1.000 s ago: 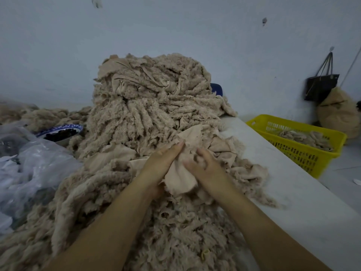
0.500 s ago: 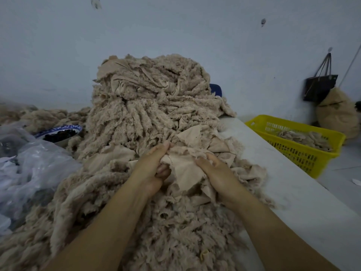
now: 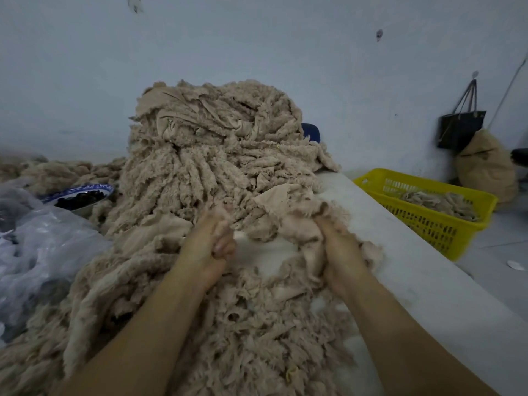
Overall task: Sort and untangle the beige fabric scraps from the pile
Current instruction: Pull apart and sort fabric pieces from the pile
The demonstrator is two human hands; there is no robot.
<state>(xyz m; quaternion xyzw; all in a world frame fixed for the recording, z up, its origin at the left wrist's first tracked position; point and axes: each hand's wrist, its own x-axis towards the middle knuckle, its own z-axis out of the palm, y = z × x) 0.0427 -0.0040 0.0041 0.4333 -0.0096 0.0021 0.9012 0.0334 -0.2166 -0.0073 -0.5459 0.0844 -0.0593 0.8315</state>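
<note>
A tall pile of beige fleecy fabric scraps [image 3: 217, 155] rises in the middle of the white table [image 3: 428, 295] and spreads toward me. My left hand [image 3: 213, 244] grips a bunch of scraps at the pile's foot, fingers curled tight. My right hand [image 3: 340, 247] grips a smooth beige scrap [image 3: 303, 232] that is stretched between the two hands. A bare patch of table shows under the stretched scrap. Motion blur softens both hands.
A yellow plastic basket [image 3: 445, 221] holding several beige scraps stands right of the table. A crumpled clear plastic bag [image 3: 37, 252] lies at the left, with a blue-rimmed bowl [image 3: 83, 195] behind it. A black bag [image 3: 461, 127] and a tan sack [image 3: 485, 167] hang by the wall.
My hands have drawn apart, left hand leftward and right hand rightward, stretching the scrap between them and uncovering a patch of white table.
</note>
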